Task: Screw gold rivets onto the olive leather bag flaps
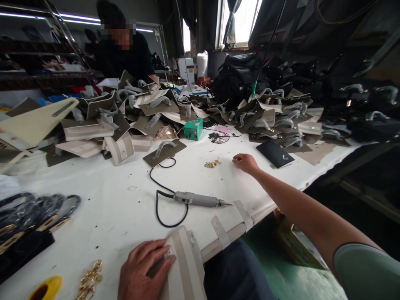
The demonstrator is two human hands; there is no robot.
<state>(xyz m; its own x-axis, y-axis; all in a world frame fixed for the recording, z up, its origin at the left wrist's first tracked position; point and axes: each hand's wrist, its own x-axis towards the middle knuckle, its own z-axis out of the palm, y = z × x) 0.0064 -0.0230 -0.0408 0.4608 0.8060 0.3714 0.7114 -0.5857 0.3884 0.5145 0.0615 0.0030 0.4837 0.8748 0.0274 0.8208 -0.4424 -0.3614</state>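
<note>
My left hand point(145, 271) rests on a beige and grey panel point(183, 266) at the near table edge, its fingers pressing near a small hole in it. My right hand point(246, 163) is held over the white table point(118, 208), right of a small pile of gold metal pieces point(212, 164). Its fingers are curled together, and anything between them is too small to make out. A grey electric screwdriver point(196, 199) lies between the two hands, tip to the right, its black cable looped beside it.
Many panels with wrapped handles point(161, 106) cover the back. A green box point(193, 129) stands before them. A black booklet point(275, 153) lies right. Gold hardware point(90, 280), a yellow roll point(46, 288) and black handles point(37, 212) are left. A person point(125, 54) is behind.
</note>
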